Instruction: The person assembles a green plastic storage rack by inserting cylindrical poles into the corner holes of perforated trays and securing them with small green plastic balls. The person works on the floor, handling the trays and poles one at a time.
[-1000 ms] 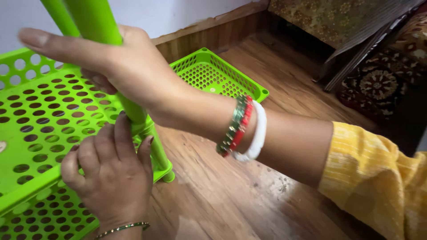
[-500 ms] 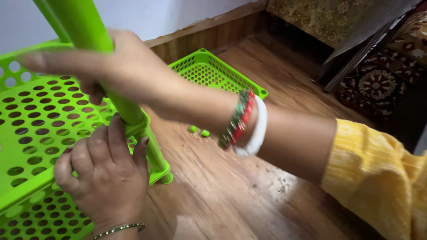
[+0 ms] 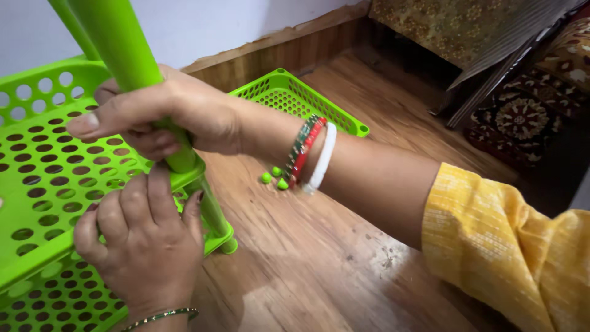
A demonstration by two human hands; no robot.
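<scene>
A bright green plastic rack fills the left side, with a perforated upper tray [image 3: 49,166] and a lower tray [image 3: 55,301] beneath it. My right hand [image 3: 160,114] is wrapped around a green upright pole [image 3: 117,49] just above the socket at the upper tray's near corner. My left hand [image 3: 138,237] presses on that corner of the upper tray, fingers curled over its rim beside the pole. A shorter green leg [image 3: 215,215] runs from the corner down to the wooden floor.
A separate green perforated tray [image 3: 295,98] lies on the wooden floor [image 3: 344,246] by the wooden skirting. Three small green caps [image 3: 275,177] lie on the floor under my right wrist. Patterned rugs and fabric [image 3: 522,117] fill the upper right.
My right hand has slid down the pole and closed more tightly just above the tray corner. My wrist dropped, uncovering the small green caps. My left hand stayed on the corner.
</scene>
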